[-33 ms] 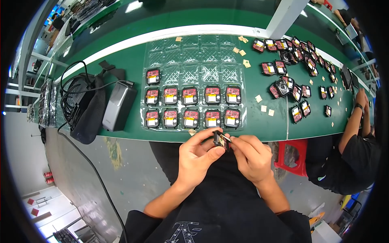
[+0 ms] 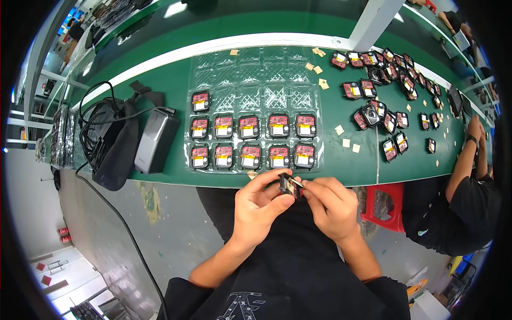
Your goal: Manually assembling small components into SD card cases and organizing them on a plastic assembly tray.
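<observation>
Just off the near edge of the green table, my left hand (image 2: 258, 205) grips a small black-framed electronic module (image 2: 284, 184) between fingers and thumb. The module is tilted, so its face shows only edge-on. My right hand (image 2: 333, 205) is closed, its thumb and fingertips pinched at a thin pale flat piece (image 2: 297, 183) along the module's right side. How that piece joins the module is hidden by the fingers. Beyond my hands lies a clear plastic tray (image 2: 256, 96). Several similar modules (image 2: 250, 157) with red boards and white-and-yellow patches fill its two near rows, with one more at left.
More modules (image 2: 390, 149) lie loose and heaped at right, with small beige paper squares (image 2: 346, 143) scattered about. At left sit a grey box (image 2: 156, 140) and a black bag with cables (image 2: 112, 138). A co-worker's arms (image 2: 469, 154) and a red stool (image 2: 385, 205) are at right.
The module in my left hand has turned slightly, and the pale piece at my right fingertips now shows more edge-on. Both hands stay in nearly the same place.
</observation>
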A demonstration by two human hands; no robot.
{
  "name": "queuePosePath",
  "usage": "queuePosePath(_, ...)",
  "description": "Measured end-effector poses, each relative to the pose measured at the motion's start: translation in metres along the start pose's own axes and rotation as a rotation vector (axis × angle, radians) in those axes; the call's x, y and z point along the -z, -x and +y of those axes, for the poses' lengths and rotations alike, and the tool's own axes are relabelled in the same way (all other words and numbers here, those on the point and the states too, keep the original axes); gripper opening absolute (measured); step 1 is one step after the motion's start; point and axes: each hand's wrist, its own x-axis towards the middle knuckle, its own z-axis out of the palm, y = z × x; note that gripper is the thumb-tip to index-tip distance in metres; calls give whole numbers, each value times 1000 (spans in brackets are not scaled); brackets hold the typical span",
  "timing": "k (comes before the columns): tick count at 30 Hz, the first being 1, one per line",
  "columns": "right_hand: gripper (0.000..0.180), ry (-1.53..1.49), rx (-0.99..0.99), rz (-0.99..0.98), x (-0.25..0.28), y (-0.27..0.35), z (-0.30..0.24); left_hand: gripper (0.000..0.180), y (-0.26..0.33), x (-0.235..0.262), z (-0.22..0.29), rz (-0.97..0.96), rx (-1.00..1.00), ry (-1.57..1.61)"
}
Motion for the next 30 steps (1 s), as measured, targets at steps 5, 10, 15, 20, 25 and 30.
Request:
queuePosePath(5, 28, 62, -121, 149, 14, -11, 21, 52, -6, 5, 18, -83, -110, -88)
queuePosePath(10, 40, 490, -318, 182, 19, -24, 43, 52, -34, 9, 46, 21, -342, -370)
queuePosePath(15, 39, 548, -431, 115, 21, -33, 34, 44, -69, 20, 61, 82, -466, -513)
queuePosePath(20, 33, 536, -483, 95, 24, -25, 28, 33, -105, 38, 74, 253, -625, -1062)
queuePosePath(25, 30, 502, -477, 114, 28, -19, 34, 17, -112, 39, 82, 349, -597, -1530)
queuePosePath(30, 21, 97, -649, 106, 44, -17, 33, 16, -108, 50, 74, 339, -724, -1722)
